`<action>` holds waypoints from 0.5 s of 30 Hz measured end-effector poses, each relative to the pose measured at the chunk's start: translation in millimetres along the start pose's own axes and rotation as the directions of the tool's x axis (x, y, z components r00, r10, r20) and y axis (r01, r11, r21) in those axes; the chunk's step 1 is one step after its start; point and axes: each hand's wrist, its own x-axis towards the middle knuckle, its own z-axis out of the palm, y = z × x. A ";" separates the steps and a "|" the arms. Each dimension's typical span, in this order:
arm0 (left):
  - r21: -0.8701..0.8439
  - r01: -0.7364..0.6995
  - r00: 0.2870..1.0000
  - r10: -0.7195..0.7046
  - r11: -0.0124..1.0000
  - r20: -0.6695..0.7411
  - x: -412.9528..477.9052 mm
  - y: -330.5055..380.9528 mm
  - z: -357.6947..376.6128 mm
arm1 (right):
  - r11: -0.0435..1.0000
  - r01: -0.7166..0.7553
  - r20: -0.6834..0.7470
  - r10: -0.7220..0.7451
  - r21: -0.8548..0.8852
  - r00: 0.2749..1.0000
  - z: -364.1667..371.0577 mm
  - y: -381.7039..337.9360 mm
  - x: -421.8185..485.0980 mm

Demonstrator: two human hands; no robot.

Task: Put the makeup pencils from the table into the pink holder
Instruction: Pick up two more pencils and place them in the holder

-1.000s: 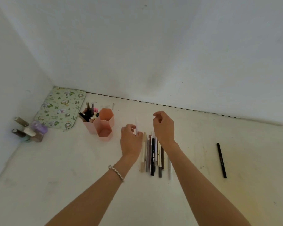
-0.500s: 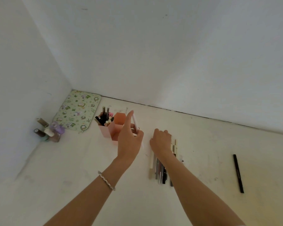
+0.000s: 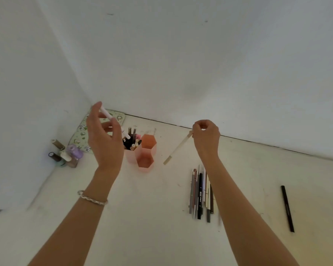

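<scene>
Overlapping pink holder (image 3: pixel 145 162) partly: left hand (image 3: pixel 104 144)

Soft, even, rather dim light fills the scene. The left hand (image 3: pixel 104 143) looks slightly blurred. Beyond the right hand (image 3: pixel 206 139), the wall edge (image 3: pixel 258 144) bows with wide-angle distortion.

No legible text, white marks on bundled black pencil (image 3: pixel 200 196) (too small)

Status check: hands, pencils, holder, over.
Left hand holds white pencil over pink holder. Right hand pinches beige pencil, airborne. Pencil row lies on table; nothing blocking.
</scene>
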 end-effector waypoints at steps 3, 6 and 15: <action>0.186 -0.119 0.983 0.089 0.975 0.164 -7.6 -15.5 -1.8 | 0.993 0.021 -0.041 -0.016 0.120 0.999 5.7 -16.1 -8.4; 0.366 -0.272 0.929 0.143 0.890 0.342 -26.5 -31.3 -4.0 | 0.977 0.106 -0.105 -0.087 0.187 0.991 5.8 -30.4 -15.7; 0.208 -0.098 0.990 0.075 0.973 0.117 -16.6 -27.2 -24.0 | 0.798 0.482 -0.142 -0.464 0.360 0.874 46.0 -70.1 -51.0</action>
